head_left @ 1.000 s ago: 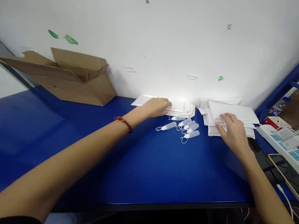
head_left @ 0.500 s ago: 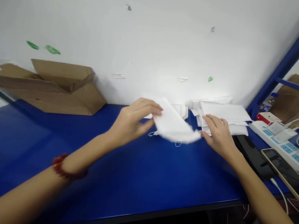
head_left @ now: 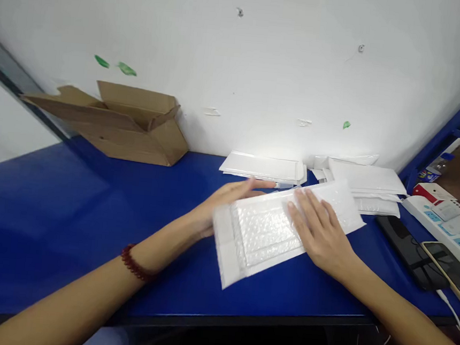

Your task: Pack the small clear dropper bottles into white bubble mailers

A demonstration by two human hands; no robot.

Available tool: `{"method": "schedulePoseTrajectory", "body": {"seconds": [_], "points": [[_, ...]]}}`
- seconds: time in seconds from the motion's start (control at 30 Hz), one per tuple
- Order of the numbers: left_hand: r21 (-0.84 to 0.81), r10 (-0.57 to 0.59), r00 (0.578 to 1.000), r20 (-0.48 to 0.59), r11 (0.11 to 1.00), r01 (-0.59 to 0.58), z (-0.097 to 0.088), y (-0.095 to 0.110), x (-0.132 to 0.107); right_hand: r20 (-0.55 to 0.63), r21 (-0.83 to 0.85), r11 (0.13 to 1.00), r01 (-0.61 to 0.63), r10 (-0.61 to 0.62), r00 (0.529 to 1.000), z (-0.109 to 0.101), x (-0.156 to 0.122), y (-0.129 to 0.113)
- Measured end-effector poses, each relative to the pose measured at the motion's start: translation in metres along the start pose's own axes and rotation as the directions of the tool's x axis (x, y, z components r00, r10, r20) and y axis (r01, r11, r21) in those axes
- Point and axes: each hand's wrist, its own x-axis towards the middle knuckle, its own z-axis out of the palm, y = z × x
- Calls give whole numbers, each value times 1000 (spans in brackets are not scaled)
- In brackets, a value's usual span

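A white bubble mailer lies slanted on the blue table, its open flap end toward me. My right hand rests flat on top of it with fingers stretched out. My left hand is behind the mailer's far edge, fingers extended along it and partly hidden by it. The small plastic dropper bottles are mostly covered by the mailer; only a bit of one shows near my left fingertips.
A stack of white mailers lies by the wall and a second pile to its right. An open cardboard box sits at the back left. A white power strip and a dark phone lie at the right.
My left hand took a mailer off the stack and brought it toward me. The mailer now lies on the table over the bottles, with my right hand moved from the right pile onto it.
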Motion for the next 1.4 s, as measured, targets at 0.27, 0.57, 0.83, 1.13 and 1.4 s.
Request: {"method": "schedulePoseTrajectory", "body": {"seconds": [0.27,0.57,0.83,1.13,1.4], "points": [[-47,-78,996,45,996,80,-11,1,-13,59,-64,979,-194,197,979,-1,0,2],[90,-178,937,300,983,158,6,-12,-8,335,312,949,-35,-76,939,-15,1,-3],[98,-198,957,214,979,181,22,-26,-2,379,245,967,-74,-25,925,-18,2,2],[372,-106,994,17,924,93,23,-28,5,471,218,954,-204,81,878,-19,0,28],[928,417,905,-80,364,-86,-22,-40,19,451,232,932,-280,152,880,-17,-4,46]]}}
